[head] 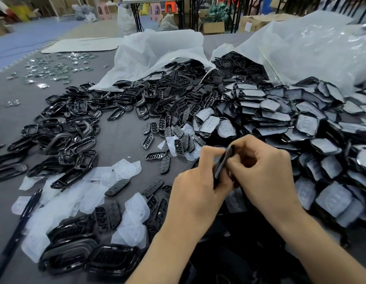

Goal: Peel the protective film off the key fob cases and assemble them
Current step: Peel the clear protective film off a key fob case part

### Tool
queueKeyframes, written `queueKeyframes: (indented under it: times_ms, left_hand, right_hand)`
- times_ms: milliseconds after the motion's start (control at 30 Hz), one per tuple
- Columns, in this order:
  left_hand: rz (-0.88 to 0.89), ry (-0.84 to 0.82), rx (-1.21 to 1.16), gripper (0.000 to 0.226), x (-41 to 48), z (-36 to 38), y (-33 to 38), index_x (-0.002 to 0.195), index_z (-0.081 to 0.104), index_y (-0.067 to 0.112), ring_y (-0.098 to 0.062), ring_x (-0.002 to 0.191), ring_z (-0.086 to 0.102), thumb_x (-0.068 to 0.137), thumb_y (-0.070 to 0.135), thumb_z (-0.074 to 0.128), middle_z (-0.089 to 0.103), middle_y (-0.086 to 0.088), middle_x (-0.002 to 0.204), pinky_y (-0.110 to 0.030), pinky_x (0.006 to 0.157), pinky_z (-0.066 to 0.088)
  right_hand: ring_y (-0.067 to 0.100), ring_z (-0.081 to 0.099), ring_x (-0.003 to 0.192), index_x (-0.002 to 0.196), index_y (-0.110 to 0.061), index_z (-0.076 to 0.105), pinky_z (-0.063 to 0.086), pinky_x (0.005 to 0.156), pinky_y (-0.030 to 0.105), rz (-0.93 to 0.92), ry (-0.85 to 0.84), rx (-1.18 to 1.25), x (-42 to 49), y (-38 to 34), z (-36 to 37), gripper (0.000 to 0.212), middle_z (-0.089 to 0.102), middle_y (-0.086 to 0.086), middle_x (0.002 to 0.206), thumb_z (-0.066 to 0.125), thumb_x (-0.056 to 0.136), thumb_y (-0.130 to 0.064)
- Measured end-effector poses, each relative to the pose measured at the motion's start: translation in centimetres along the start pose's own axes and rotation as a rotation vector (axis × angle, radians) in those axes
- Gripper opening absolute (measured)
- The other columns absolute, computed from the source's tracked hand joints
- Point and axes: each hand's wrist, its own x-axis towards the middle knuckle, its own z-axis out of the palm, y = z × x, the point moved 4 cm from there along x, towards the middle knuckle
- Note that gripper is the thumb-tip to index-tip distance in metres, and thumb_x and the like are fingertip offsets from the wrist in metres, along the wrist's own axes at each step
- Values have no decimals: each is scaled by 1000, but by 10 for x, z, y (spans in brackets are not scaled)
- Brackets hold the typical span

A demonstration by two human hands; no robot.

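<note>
Key fob cases [280, 117], black plastic shells each under a milky sheet of protective film, lie heaped across the right half of the grey table [120, 140], and the heap reaches to just beside both hands. Behind the heap, two big translucent white plastic bags [153, 52] lie on their sides with their mouths open, and more black parts spill out of them. On the left a broad pile of glossy black hollow frames [75, 136] spreads over the table. A scatter of loose, cloudy film sheets [92, 193] lies at lower left, with black button pads [178, 128] mixed in and trailing up toward the bags. Far back on the left lies a patch of small shiny metallic pieces [55, 68].

Near the middle of the view the left hand [196, 185] and the right hand [266, 171] meet above the edge of the heap. Both pinch a single black case [223, 162], which is turned edge-on and tilted. The left hand's fingers and thumb are clamped on its lower end, and the right hand's curled fingers press on its upper side. A slim black pen [24, 214] lies on the table at the far left.
</note>
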Motion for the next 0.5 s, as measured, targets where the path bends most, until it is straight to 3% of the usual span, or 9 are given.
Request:
queueKeyframes:
  times_ms: [133, 233, 333, 367, 433, 500]
  left_hand:
    - [-165, 94, -201, 9, 1, 0, -11, 86, 42, 35, -9, 49, 53, 82, 32, 51, 63, 14, 64, -20, 49, 40]
    - [-295, 109, -390, 8, 2, 0, -19, 80, 45, 30, -7, 40, 34, 81, 31, 52, 49, 6, 49, -20, 43, 30]
    - [-408, 97, -636, 12, 4, 1, -22, 86, 48, 19, -10, 42, 33, 84, 29, 54, 57, -17, 58, -24, 43, 28]
    - [-404, 87, -682, 10, 4, 0, -20, 88, 47, 16, -7, 40, 37, 88, 22, 55, 60, -15, 57, -20, 42, 30]
    - [-371, 49, -734, 11, 6, 0, -16, 88, 44, 12, 4, 35, 42, 96, 5, 49, 59, 7, 46, -9, 39, 32]
    - [-365, 33, -731, 11, 6, 0, -16, 88, 44, 13, 3, 32, 36, 93, 8, 53, 51, 13, 41, -10, 37, 29]
  right_hand:
    - [12, 63, 55, 85, -17, 65, 52, 55, 23, -75, 40, 75, -1, -3, -4, 19, 67, -5, 64, 61, 86, 1]
    - [11, 66, 57, 87, -18, 68, 52, 55, 18, 35, 4, 312, 3, 2, -5, 24, 70, -3, 73, 55, 92, 2]
    - [14, 68, 59, 84, -15, 70, 52, 56, 18, 117, -44, 414, 6, 6, -3, 26, 72, 2, 72, 54, 91, 4]
    - [13, 67, 58, 82, -16, 71, 52, 56, 17, 145, -69, 441, 6, 8, -2, 27, 72, 3, 71, 55, 90, 4]
    - [12, 66, 58, 77, -18, 72, 51, 56, 16, 180, -125, 479, 5, 7, 1, 30, 72, 4, 67, 56, 89, 3]
    - [10, 65, 57, 72, -18, 74, 50, 55, 15, 198, -150, 533, 4, 6, 3, 30, 70, 3, 65, 57, 88, 3]
